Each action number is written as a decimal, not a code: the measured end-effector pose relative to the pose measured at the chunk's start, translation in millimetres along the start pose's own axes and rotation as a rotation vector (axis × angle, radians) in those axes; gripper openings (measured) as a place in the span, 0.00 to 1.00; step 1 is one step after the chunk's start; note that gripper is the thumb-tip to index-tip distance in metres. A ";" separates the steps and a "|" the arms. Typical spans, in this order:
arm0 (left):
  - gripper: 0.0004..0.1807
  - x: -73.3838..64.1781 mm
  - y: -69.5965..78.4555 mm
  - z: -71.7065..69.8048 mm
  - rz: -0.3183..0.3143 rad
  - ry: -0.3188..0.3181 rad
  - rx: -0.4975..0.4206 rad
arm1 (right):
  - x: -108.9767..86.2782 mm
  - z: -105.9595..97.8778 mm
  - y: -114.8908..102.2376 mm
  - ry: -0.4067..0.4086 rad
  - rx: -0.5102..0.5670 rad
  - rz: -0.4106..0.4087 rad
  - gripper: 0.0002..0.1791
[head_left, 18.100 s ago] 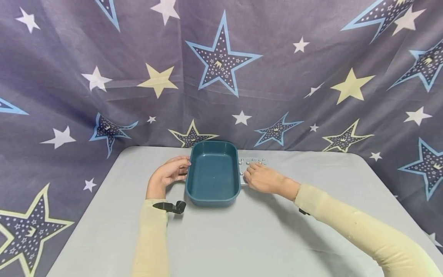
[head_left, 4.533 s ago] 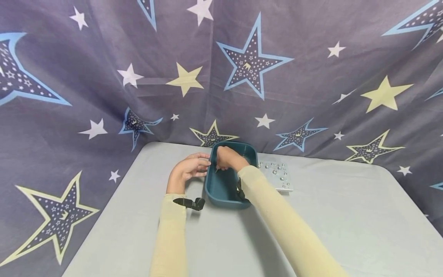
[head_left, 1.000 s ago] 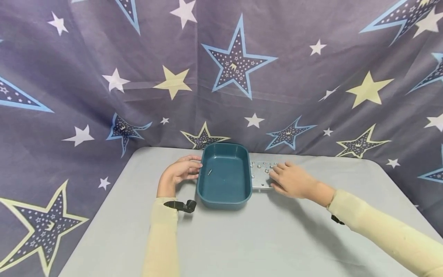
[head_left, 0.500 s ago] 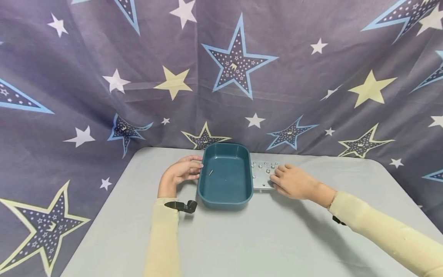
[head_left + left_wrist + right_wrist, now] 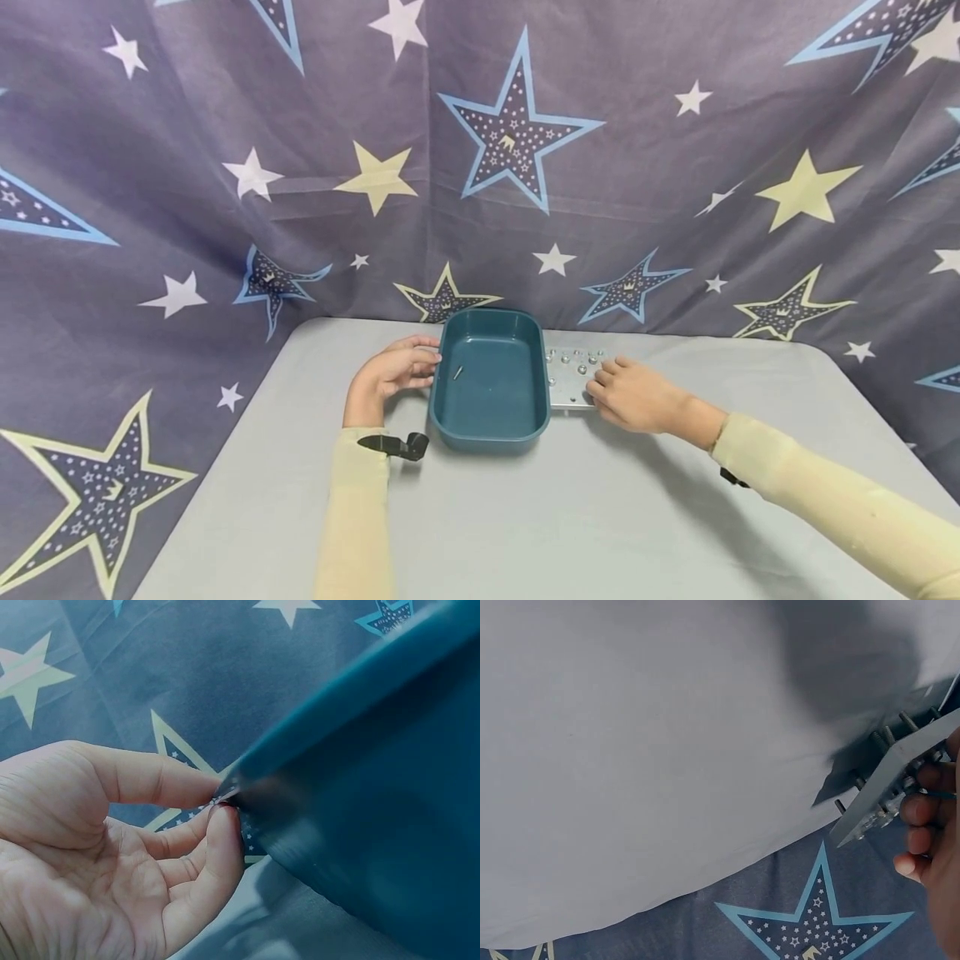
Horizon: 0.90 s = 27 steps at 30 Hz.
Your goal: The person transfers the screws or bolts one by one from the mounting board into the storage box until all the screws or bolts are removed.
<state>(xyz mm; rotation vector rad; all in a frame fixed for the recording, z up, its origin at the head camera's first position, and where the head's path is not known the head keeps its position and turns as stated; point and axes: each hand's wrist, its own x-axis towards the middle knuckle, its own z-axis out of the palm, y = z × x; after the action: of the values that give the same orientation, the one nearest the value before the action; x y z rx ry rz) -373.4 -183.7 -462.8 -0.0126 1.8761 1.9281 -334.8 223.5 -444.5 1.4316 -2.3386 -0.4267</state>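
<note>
A deep teal plastic tray point(image 5: 491, 400) stands near the back of the table. My left hand point(image 5: 393, 372) is at its left side; in the left wrist view, thumb and fingertip pinch the tray's rim point(image 5: 300, 731). Inside the tray lies one small metal screw point(image 5: 458, 373). Just right of the tray is a silver metal plate point(image 5: 564, 395) set with several screws point(image 5: 582, 369). My right hand point(image 5: 633, 397) is over the plate's right part, fingers curled at a screw that they mostly hide. Threaded shanks point(image 5: 858, 780) stick out of the plate's underside in the right wrist view.
A pale grey cloth covers the table point(image 5: 480, 525). Behind it hangs a purple-grey star-patterned curtain point(image 5: 637, 167). A black strap with a small camera point(image 5: 397, 446) is on the left wrist, beside the tray's near left corner.
From inside the tray 4.5 seconds ago, my right hand has moved right to the plate. The tray, bare 18 seconds ago, now holds a screw. Over the last second, the hands barely move.
</note>
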 end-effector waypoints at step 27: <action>0.27 -5.0 2.1 1.0 0.007 0.000 0.004 | 1.4 0.2 -1.8 0.006 -0.035 -0.015 0.11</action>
<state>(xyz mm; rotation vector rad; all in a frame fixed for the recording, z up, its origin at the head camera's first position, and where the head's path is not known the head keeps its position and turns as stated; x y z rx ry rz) -369.2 -184.3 -459.2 -0.0055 1.8822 1.9292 -334.2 221.5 -445.3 1.4336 -2.3053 -0.4644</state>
